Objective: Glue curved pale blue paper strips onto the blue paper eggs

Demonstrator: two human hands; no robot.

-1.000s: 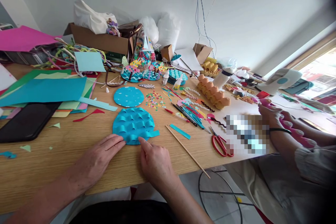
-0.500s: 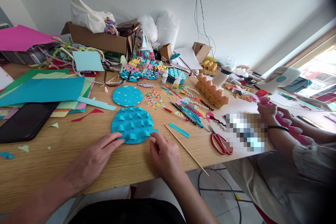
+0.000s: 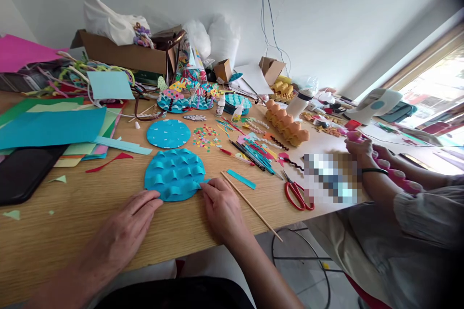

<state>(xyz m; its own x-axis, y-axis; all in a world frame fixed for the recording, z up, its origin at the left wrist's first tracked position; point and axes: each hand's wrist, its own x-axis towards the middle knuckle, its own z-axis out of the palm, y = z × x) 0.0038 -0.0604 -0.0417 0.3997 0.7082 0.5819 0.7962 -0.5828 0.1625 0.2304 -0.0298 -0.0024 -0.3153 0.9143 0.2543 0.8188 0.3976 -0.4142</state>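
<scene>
A round blue paper disc (image 3: 174,174) covered in raised scallop folds lies on the wooden table (image 3: 72,231) in front of me. My left hand (image 3: 123,231) lies flat and open, its fingertips touching the disc's near left edge. My right hand (image 3: 221,207) is at the disc's near right edge, fingers closed together on a blue paper strip (image 3: 205,182) that sticks out from the disc.
A thin wooden stick (image 3: 250,205), red scissors (image 3: 297,195) and a flat blue disc (image 3: 168,133) lie nearby. A black tablet (image 3: 21,171) and coloured paper sheets (image 3: 50,128) are at the left. Another person's hands (image 3: 366,154) hold something pink at the right.
My right hand moved from the disc's near edge out to the right, then came back in to the strip at the disc's right edge. My left hand has hardly moved.
</scene>
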